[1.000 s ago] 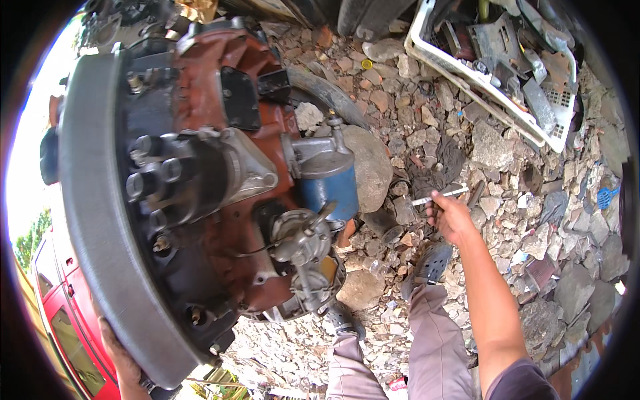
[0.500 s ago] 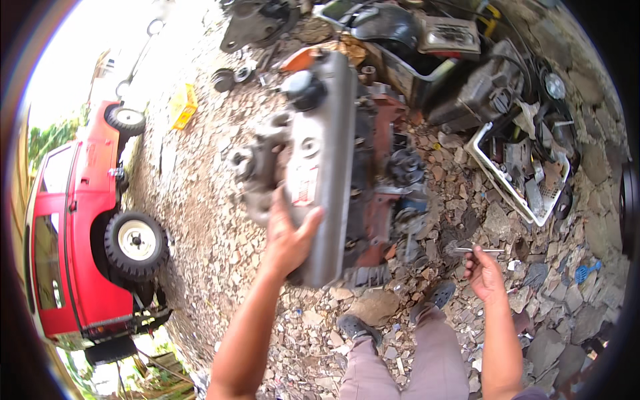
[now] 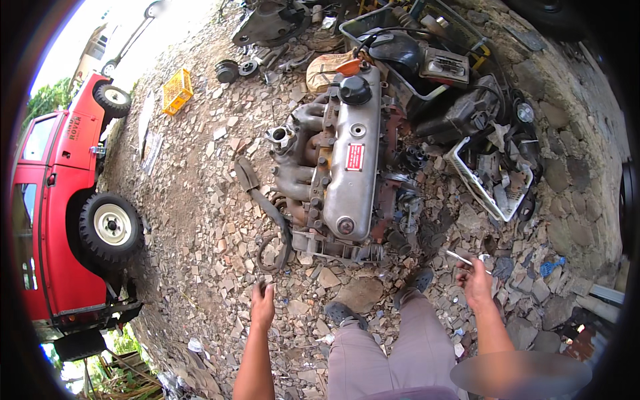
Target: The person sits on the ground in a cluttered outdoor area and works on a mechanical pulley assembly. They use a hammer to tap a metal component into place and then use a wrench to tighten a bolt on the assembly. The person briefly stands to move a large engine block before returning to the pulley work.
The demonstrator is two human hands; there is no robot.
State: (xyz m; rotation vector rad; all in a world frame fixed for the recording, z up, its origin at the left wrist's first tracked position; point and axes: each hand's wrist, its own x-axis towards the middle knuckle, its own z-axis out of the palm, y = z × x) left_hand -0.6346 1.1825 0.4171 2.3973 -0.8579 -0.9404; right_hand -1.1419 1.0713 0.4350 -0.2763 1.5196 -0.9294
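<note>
Where rubble (image 3: 227, 250) spreads, the engine (image 3: 357, 193) stands near crates (image 3: 481, 190).

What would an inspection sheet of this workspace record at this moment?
Surface: ground, strewn with broken stones.
Job's things: engine on the ground; slim pale rod off the ground.
Clutter: white tray of mixed parts; yellow crate.
Hands: right hand grips the rod; left hand has curled fingers, contents unclear.
Cables: none certain; dark strip, perhaps hose or strap, beside the engine.
Surroundings: red vehicle at left, stonework at right.
</note>
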